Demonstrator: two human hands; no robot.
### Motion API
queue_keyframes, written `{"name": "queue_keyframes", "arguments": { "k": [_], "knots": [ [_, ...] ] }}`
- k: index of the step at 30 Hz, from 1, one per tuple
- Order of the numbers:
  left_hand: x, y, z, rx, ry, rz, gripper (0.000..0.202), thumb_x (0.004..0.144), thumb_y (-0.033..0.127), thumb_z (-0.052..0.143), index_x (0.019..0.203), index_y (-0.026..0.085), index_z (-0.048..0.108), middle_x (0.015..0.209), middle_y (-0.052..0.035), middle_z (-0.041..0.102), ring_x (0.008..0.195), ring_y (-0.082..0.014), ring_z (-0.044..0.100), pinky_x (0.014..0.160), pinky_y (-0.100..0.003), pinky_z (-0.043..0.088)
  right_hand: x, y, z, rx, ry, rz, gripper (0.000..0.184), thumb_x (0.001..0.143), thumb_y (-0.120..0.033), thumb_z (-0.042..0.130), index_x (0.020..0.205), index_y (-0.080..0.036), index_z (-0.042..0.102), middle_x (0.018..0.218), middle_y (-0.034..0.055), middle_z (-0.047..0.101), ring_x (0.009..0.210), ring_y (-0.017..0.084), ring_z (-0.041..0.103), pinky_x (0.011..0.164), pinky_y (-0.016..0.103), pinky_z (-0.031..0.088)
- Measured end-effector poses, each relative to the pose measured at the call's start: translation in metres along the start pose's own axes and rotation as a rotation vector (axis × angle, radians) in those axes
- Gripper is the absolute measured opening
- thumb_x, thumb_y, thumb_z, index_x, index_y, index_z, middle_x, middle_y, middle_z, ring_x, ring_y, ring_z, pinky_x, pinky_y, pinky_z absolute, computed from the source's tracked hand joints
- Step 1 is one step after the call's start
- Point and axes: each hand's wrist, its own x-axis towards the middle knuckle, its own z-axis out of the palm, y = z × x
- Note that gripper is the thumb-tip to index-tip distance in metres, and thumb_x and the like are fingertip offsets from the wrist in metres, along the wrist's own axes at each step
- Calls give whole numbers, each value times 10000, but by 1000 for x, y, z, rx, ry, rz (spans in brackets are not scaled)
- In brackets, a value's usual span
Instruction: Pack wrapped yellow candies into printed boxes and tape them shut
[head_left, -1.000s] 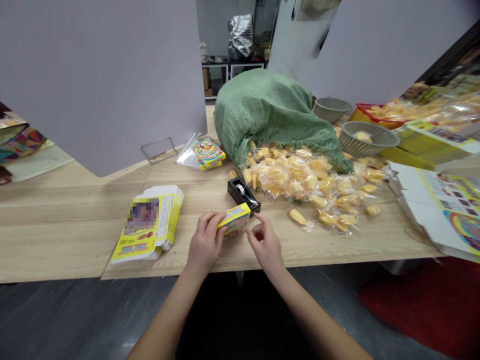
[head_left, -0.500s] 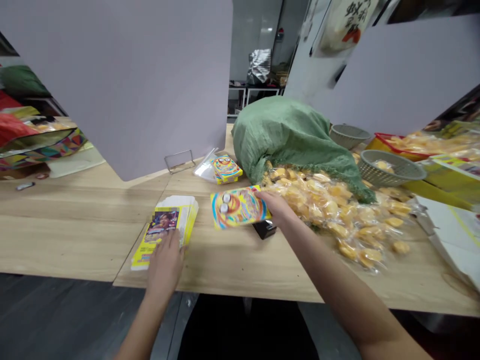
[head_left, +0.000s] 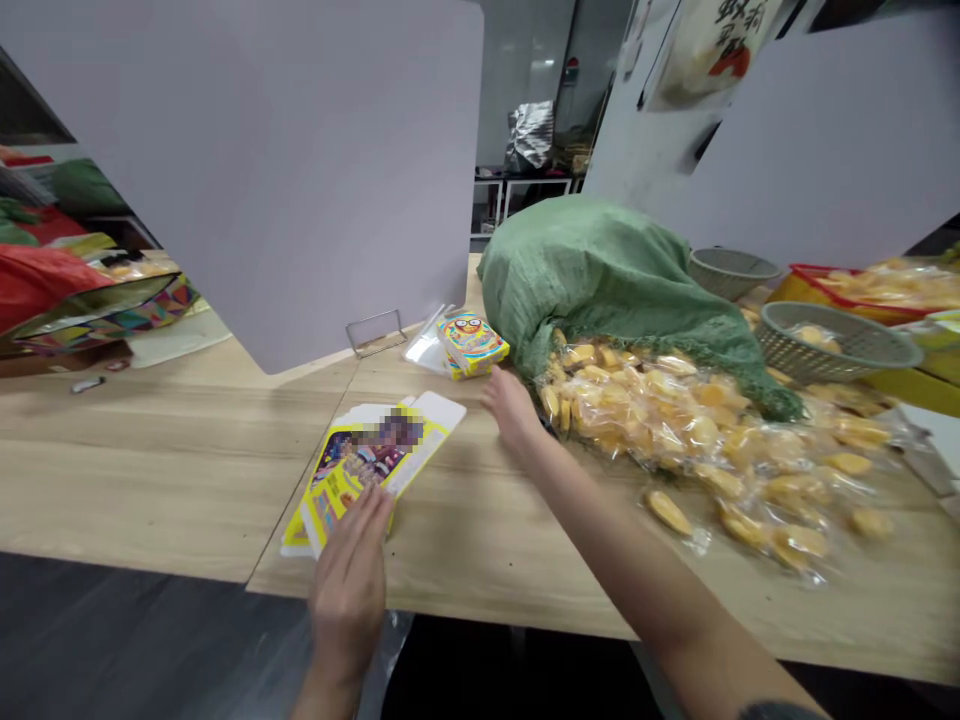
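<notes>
My left hand (head_left: 351,565) lies with outstretched fingers on the near end of a flattened yellow carton (head_left: 375,455). That carton sits askew on a stack of similar cartons, its white flap pointing right; my thumb is hidden. My right hand (head_left: 514,410) is empty, with fingers extended and slightly blurred, just in front of a small pile of yellow-and-blue boxes (head_left: 474,342). A cartoon face with glasses shows on the top box. Clear plastic sleeves (head_left: 426,345) lie left of this pile.
A green woven sack (head_left: 592,260) spills wrapped yellow pastries (head_left: 675,410) across the right side. Grey baskets (head_left: 840,345) and a red tray (head_left: 814,285) stand farther right. Behind the cartons rises a pale board (head_left: 300,180) with a wire stand (head_left: 375,333) before it.
My right hand has let go of the colourful box, which now appears on the small pile. Under my left hand, the top carton has turned askew on its stack. The view has shifted slightly left.
</notes>
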Motion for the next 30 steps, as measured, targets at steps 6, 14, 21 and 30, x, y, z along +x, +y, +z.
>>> {"name": "queue_keyframes", "arguments": {
  "k": [6,14,21,30],
  "knots": [
    [7,70,20,-252,-189,153,505,894,182,537,1390,186,442,1398,-134,508,1342,-262,426,1113,-445,357,-128,21,-77,18,-278,69,403,767,-464,678,1094,-238,610,1105,52,692,967,231,647,826,394,531],
    [33,80,21,-646,-641,-468,250,873,376,568,1017,185,642,943,-53,710,867,-217,670,753,-310,533,-158,-10,-139,-600,126,-620,365,803,-327,661,1130,-222,538,1109,100,614,1005,243,578,832,412,490],
    [36,101,5,-993,-877,-365,305,878,421,562,1095,210,600,1056,-71,661,1001,-217,614,898,-341,472,-169,-49,-126,-1033,-317,-740,328,712,-313,782,760,-209,475,820,21,572,816,198,538,727,338,447],
    [23,104,21,-1716,-968,-657,811,559,576,817,1215,162,581,1186,-152,638,1167,-374,561,963,-475,464,-206,-35,-113,-682,-215,-828,303,770,-262,721,981,-254,503,1296,76,541,1273,278,461,1103,543,300]
  ]
}}
